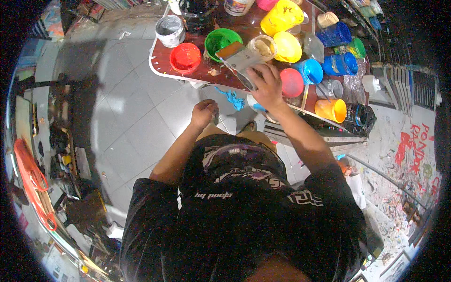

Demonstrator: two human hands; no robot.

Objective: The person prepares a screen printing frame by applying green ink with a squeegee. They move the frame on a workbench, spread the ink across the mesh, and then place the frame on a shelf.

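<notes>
My right hand is at the table's near edge, its fingers closed on a flat grey scraper-like piece with a brown edge strip. The piece is tilted, its brown end over the rim of a green tub. Beyond the fingers stands a clear tub with beige contents. A pink-red lid or tub is just right of the hand. My left hand hangs in front of my body, off the table, fingers curled in; whether they hold anything is hidden.
On the dark red table stand a red tub, a grey-smeared pail, yellow tubs, blue tubs and an orange tub. Blue crumpled material is below the table edge. Cluttered shelves line the left.
</notes>
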